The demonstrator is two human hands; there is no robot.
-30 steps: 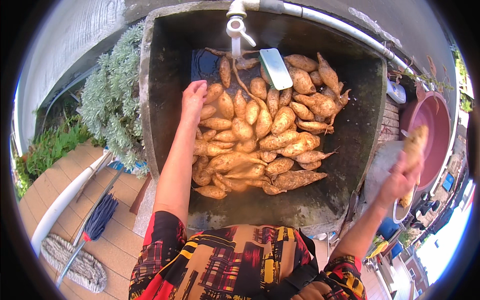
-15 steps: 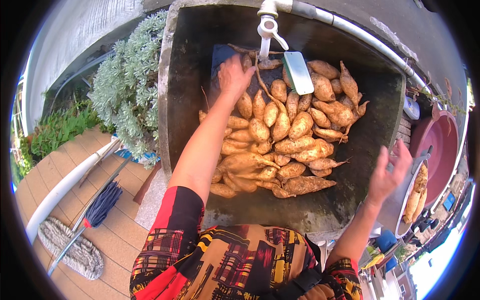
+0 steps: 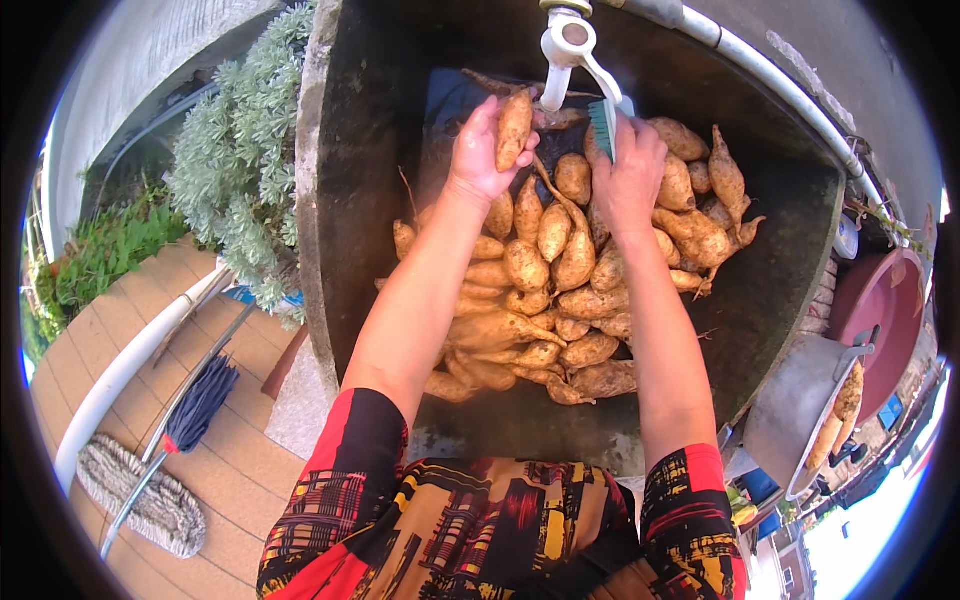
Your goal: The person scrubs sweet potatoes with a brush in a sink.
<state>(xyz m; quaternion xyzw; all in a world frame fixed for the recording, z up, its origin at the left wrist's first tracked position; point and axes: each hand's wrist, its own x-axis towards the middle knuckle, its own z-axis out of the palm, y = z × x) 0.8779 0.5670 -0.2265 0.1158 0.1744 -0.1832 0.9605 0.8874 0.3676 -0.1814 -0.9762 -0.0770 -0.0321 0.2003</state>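
Observation:
In my left hand [image 3: 482,152] lies a dirt-specked sweet potato [image 3: 515,130], held upright at the far side of the stone basin. My right hand [image 3: 630,175] grips a scrub brush [image 3: 603,128] with green bristles turned toward the left; its pale back is mostly hidden by my fingers. Between and below my forearms spreads a pile of sweet potatoes [image 3: 525,265], tan and muddy, the nearer ones in cloudy water. A white tap [image 3: 568,55] with a lever hangs over the basin, just beyond both hands.
The basin's stone rim [image 3: 312,200] runs along the left, beside a silvery shrub [image 3: 245,150]. Mops [image 3: 145,495] lie on the tiled floor at left. At right stand a metal pot [image 3: 800,415] with sweet potatoes at its edge and a reddish tub [image 3: 880,320].
My left hand has picked up a sweet potato and raised it. My right hand has come in from the basin's right side and taken the brush off the pile.

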